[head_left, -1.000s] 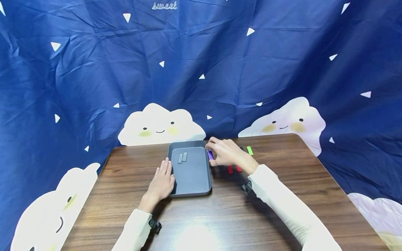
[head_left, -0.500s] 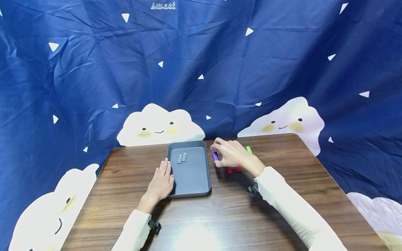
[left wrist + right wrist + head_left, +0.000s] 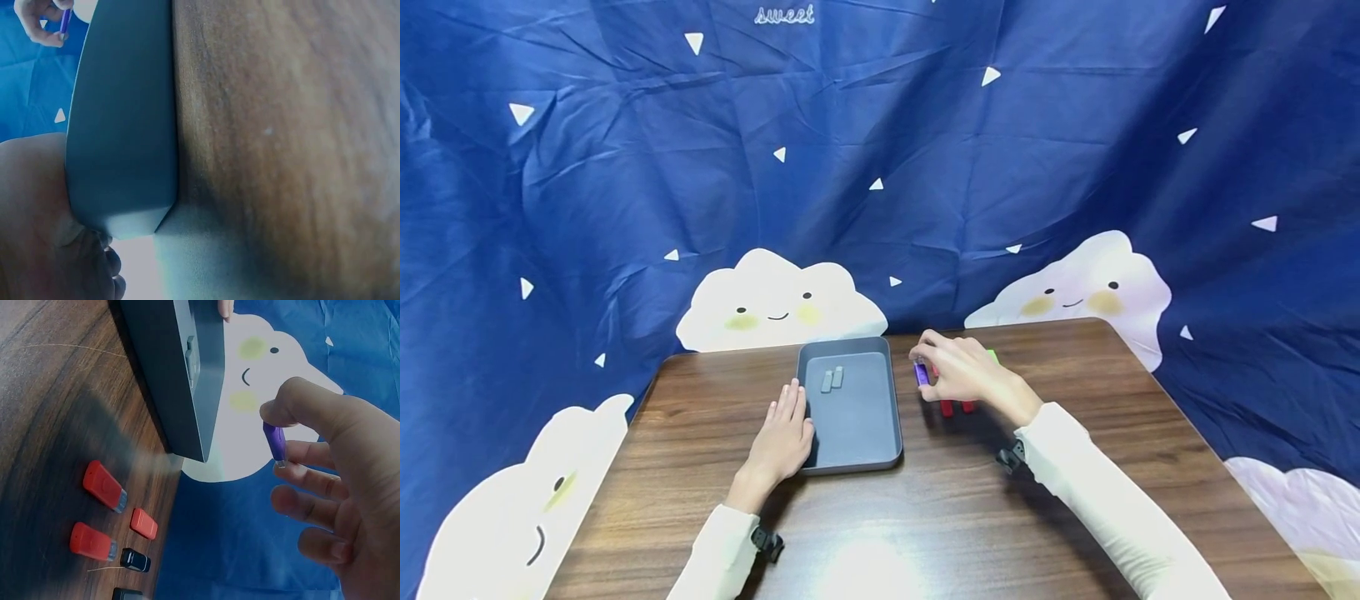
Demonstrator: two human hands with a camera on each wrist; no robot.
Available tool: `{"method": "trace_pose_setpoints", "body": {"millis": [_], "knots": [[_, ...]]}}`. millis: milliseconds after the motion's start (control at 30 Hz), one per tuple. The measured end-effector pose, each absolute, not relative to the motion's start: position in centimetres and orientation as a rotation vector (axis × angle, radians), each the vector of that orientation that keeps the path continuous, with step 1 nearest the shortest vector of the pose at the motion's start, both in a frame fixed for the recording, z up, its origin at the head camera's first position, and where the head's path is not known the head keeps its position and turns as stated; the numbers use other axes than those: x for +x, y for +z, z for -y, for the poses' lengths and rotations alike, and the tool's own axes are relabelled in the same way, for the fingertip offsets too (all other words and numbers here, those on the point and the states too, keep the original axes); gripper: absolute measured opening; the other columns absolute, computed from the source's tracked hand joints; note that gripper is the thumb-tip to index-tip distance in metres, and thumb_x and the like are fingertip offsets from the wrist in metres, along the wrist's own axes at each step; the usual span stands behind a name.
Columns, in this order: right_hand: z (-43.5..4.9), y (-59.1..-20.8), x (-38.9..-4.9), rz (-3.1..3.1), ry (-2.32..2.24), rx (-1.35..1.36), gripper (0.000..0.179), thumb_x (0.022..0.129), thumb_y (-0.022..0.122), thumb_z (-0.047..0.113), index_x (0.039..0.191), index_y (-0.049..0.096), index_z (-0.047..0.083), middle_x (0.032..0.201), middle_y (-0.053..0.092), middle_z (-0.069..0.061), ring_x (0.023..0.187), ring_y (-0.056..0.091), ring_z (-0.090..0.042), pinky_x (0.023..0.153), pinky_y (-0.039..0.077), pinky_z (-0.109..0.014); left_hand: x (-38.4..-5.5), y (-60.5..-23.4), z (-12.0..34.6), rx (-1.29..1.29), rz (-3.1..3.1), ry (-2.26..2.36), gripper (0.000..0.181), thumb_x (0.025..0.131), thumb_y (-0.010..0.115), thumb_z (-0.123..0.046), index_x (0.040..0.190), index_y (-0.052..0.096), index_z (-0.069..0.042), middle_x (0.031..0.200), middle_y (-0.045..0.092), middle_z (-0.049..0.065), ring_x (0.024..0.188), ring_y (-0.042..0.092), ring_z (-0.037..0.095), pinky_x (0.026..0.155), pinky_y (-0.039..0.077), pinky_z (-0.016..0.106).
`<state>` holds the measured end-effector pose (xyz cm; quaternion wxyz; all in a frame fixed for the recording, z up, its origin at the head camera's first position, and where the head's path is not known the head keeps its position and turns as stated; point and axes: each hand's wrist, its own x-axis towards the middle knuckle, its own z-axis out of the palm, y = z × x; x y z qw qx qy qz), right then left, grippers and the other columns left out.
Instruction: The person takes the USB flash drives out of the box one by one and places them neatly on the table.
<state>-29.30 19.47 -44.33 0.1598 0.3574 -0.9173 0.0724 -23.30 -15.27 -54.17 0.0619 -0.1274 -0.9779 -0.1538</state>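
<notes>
My right hand (image 3: 970, 372) pinches a purple USB flash drive (image 3: 275, 442) between thumb and fingertips. It holds the drive up over the table, just right of the grey tray (image 3: 859, 437). In the right wrist view the drive's metal plug end points down, beside the fingertips. My left hand (image 3: 781, 437) rests at the tray's left side, fingers straight and lying along the rim. Toward the far end of the tray floor lie two grey USB flash drives (image 3: 838, 377), side by side.
Under and beside my right hand lie red USB flash drives (image 3: 103, 486), a smaller red piece (image 3: 144, 523) and black pieces (image 3: 135, 559). A green piece (image 3: 992, 356) shows partly behind that hand. The wooden table (image 3: 1060, 483) ends at a blue cloth backdrop (image 3: 880, 167).
My right hand has moved right, away from the tray's right rim, with the purple flash drive still pinched. My left hand keeps its place on the tray's left side.
</notes>
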Motion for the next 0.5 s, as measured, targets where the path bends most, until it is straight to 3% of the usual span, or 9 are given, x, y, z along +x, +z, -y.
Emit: {"method": "trace_pose_setpoints", "body": {"millis": [167, 500], "knots": [[-19.9, -44.3, -29.2, 2.655, 0.207, 0.985, 0.051, 0.075, 0.083, 0.040, 0.120, 0.077, 0.018, 0.114, 0.064, 0.001, 0.056, 0.052, -0.015, 0.049, 0.043, -0.031, -23.3, -54.0, 15.3, -0.395, 2.951, -0.443, 0.060, 0.111, 0.041, -0.016, 0.161, 0.030, 0.015, 0.174, 0.021, 0.029, 0.163, 0.023, 0.046, 0.131, 0.024, 0.062], [-21.3, -44.5, -29.2, 2.671, 0.218, 0.944, 0.050, 0.074, 0.085, 0.039, 0.118, 0.076, 0.017, 0.108, 0.063, 0.002, 0.057, 0.052, -0.012, 0.051, 0.042, -0.030, -22.9, -54.2, 15.3, -0.403, 2.945, -0.497, 0.061, 0.110, 0.041, -0.017, 0.161, 0.029, 0.015, 0.174, 0.021, 0.030, 0.163, 0.022, 0.046, 0.132, 0.024, 0.062]]}}
